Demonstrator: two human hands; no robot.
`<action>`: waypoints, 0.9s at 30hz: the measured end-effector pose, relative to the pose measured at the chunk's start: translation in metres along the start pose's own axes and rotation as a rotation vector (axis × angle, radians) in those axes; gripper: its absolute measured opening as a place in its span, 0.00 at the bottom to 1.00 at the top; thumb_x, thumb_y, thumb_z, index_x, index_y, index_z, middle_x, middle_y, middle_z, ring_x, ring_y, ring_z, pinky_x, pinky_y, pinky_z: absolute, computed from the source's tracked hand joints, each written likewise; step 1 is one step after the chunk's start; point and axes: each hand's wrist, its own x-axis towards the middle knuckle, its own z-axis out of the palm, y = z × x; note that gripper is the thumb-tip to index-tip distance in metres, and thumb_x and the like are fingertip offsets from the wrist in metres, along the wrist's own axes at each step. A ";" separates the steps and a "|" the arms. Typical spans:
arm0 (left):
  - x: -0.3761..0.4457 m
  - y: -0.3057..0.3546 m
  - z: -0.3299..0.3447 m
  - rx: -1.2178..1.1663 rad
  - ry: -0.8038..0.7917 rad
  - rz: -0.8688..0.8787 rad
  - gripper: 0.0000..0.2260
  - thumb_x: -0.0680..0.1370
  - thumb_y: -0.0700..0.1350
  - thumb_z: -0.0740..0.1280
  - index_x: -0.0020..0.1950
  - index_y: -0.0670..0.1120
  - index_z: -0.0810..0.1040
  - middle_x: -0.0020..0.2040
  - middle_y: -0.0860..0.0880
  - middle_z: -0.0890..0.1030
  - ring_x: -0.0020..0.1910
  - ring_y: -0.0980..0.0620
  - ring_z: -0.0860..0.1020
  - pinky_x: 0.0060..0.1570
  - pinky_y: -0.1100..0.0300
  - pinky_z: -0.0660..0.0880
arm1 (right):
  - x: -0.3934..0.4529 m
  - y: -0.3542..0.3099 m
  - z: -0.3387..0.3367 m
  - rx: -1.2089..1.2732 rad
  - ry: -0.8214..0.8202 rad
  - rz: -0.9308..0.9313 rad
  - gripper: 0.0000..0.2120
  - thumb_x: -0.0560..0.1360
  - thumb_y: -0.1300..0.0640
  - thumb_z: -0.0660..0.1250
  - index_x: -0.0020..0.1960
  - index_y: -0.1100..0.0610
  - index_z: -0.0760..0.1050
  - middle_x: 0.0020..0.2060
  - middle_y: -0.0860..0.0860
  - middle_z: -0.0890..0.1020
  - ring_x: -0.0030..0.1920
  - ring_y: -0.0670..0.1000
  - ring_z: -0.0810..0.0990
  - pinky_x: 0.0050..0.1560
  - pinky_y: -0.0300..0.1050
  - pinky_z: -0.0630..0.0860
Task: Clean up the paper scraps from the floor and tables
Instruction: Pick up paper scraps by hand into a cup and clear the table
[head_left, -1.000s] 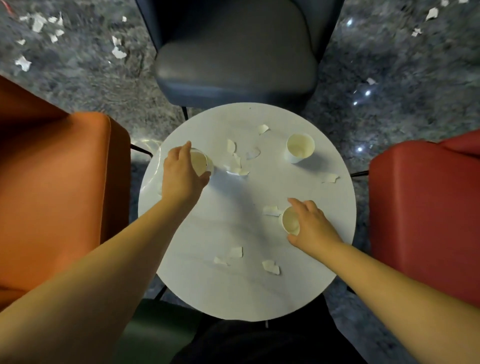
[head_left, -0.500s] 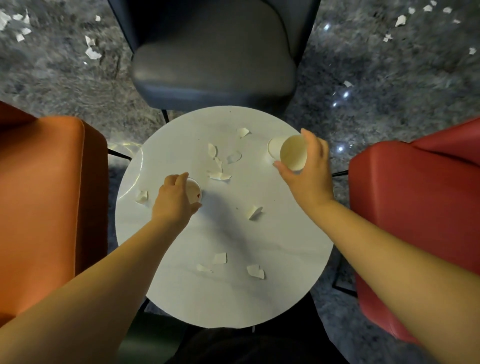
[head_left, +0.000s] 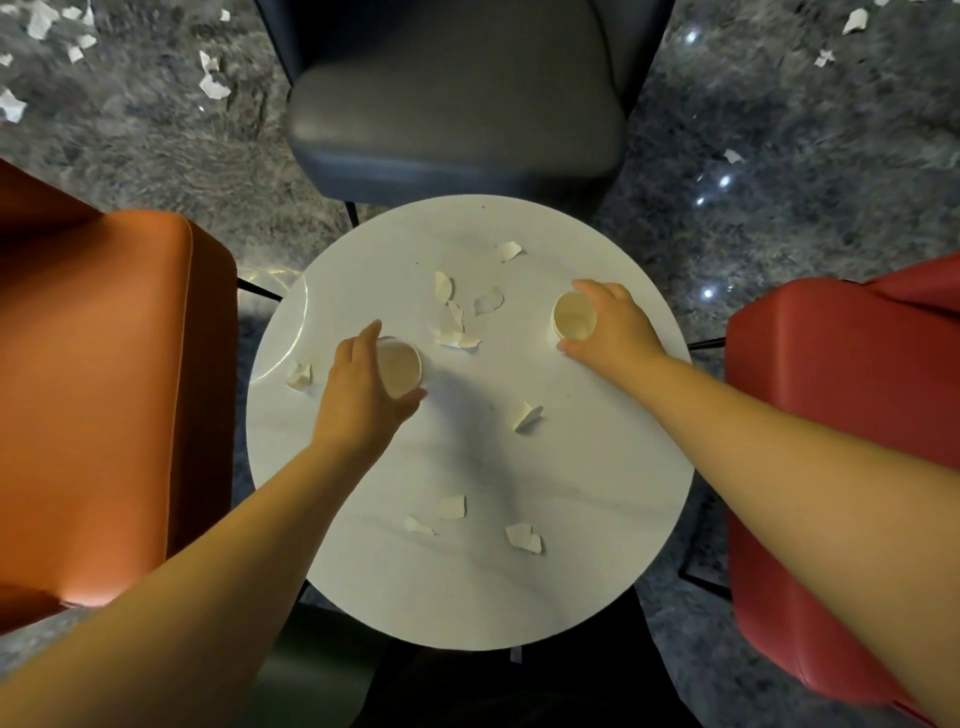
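My worry here is that with my left hand (head_left: 363, 400) wrapped around one paper cup (head_left: 399, 368) and my right hand (head_left: 610, 325) gripping the stacked paper cups (head_left: 573, 317), I have no free fingers for scraps, and a careless sweep of either forearm could brush pieces off the round white table (head_left: 363, 545) onto the floor (head_left: 779, 156) (where plenty lie already, at far left and far right). The paper scraps (head_left: 457, 319) are small, torn, white and slightly curled, scattered between the cups and along the near side of the tabletop.
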 end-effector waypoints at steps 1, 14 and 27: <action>-0.002 0.006 0.001 -0.032 0.039 0.030 0.41 0.69 0.48 0.79 0.76 0.45 0.61 0.70 0.44 0.68 0.66 0.45 0.70 0.64 0.55 0.68 | -0.002 0.003 0.003 0.017 -0.016 -0.008 0.39 0.70 0.52 0.75 0.75 0.51 0.60 0.72 0.54 0.63 0.67 0.58 0.69 0.64 0.48 0.69; -0.036 0.098 0.047 -0.114 -0.021 0.401 0.39 0.67 0.54 0.78 0.73 0.44 0.67 0.69 0.46 0.72 0.65 0.49 0.73 0.61 0.65 0.66 | -0.058 0.038 0.027 0.231 -0.080 0.004 0.57 0.61 0.50 0.81 0.77 0.42 0.46 0.72 0.54 0.63 0.67 0.56 0.71 0.64 0.53 0.73; -0.029 0.078 0.075 -0.118 -0.098 0.170 0.27 0.78 0.49 0.69 0.75 0.48 0.65 0.72 0.47 0.70 0.70 0.47 0.70 0.67 0.54 0.68 | -0.080 0.058 0.021 0.320 -0.081 -0.067 0.56 0.62 0.48 0.80 0.75 0.36 0.45 0.74 0.50 0.60 0.71 0.52 0.65 0.61 0.44 0.67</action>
